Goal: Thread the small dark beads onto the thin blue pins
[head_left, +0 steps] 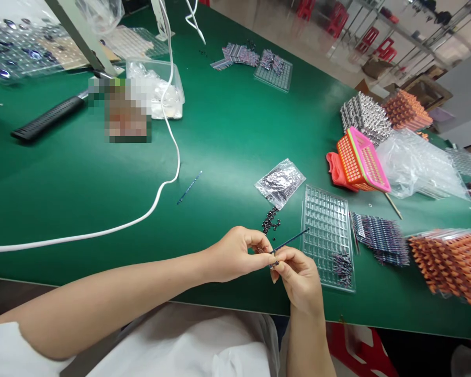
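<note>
Green table (227, 131), thin dark stick (292, 240) pinched between left hand (235, 254), right hand (298, 277)

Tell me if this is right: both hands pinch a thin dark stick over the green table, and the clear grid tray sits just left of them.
Not quite. In the head view, the clear grid tray sits just right of the left hand and right hand, which do pinch the thin dark stick over the green table.

I see bright, even overhead light glaring softly off the green matte table top (227, 131), edges bowed by the wide lens, one patch pixelated.
</note>
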Tool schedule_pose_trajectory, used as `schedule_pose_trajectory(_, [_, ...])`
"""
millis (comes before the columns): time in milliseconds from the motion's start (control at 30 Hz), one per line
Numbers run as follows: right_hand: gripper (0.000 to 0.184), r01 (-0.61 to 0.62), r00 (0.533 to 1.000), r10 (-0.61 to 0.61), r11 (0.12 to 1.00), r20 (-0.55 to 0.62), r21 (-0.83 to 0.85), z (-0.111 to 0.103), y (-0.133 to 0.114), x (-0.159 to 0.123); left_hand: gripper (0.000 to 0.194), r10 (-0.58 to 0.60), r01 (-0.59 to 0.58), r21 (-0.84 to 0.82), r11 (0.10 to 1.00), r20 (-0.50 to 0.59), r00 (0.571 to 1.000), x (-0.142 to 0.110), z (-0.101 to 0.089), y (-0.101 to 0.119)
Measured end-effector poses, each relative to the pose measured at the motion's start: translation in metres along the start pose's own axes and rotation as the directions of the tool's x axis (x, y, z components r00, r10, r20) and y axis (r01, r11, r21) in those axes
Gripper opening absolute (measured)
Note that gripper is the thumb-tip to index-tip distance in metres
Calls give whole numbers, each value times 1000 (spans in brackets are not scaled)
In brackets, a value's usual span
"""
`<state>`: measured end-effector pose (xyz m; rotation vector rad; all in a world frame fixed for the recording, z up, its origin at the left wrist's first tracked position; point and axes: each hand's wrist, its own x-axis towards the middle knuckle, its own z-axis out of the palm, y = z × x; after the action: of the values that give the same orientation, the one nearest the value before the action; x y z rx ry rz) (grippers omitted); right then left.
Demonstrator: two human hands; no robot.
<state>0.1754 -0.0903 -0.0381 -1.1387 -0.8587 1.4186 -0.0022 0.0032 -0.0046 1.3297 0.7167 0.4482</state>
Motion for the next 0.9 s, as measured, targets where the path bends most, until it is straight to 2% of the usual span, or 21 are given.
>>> schedule_pose_trajectory(133, [9,-7,999,5,998,-33,-67,-4,1,0,16,6,-1,83,997,-59,998,0,1,2])
schedule_pose_trajectory(233, [9,26,997,-38,986,-69,-164,-5,0,-1,17,22,-11,122,992,-81,996,0,1,2])
schedule_pose_trajectory(367, [6,81,983,-129,945,-131,-317,-1,-6,-5,17,-17,18,7,1000,-48,999,1,2,0])
schedule_pose_trajectory(500, [8,95,974,-162,927,-160,-363,6,-10,-11,21,-109,104,-187,977,-19,994,3,4,-6])
schedule_pose_trajectory(567, [9,84,971,-158,929,-180,-360,10,-10,-13,17,-118,112,-196,974,-16,993,3,5,-7])
schedule_pose_trajectory(667, [11,57,968,-134,941,-212,-334,13,-10,-17,14,-88,87,-73,994,-10,996,2,5,-5])
schedule_pose_trajectory(767, [14,40,983,-82,969,-165,-243,10,-11,-22,14,-57,54,38,998,74,996,-1,3,1])
schedule_pose_trajectory(900, [18,23,995,-38,987,-90,-162,9,-14,-33,12,-89,74,69,995,250,964,-4,0,4])
